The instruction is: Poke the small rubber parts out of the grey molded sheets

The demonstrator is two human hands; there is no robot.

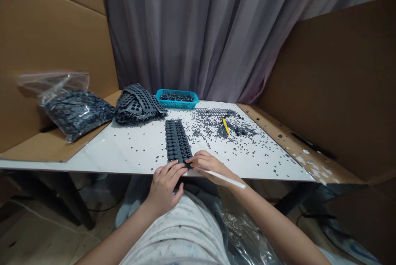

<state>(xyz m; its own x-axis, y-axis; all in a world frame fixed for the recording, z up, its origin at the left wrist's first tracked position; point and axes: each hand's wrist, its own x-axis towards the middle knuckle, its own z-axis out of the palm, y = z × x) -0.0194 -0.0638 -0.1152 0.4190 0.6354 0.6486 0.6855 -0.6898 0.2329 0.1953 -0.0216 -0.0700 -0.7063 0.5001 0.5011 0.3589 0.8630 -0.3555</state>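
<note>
A dark grey sheet of round foam-like pieces (178, 139) lies lengthwise on the white table, its near end at the front edge. The fingers of my left hand (166, 183) are stretched out over that near end, thumb apart from them. At the sheet's near right corner, my right hand (208, 165) is closed around a thin white stick (230, 180), which slants back over the wrist. Its fingertips touch the last pieces there. What lies right under the fingertips is hidden.
A clear bag of black rings (78, 110) stands at the left. Behind are a heap of perforated dark sheets (136, 104) and a turquoise basket (177, 104) holding dark pieces. Small dark discs are scattered right of the sheet, around a yellow stick (226, 126). Cardboard walls flank the table.
</note>
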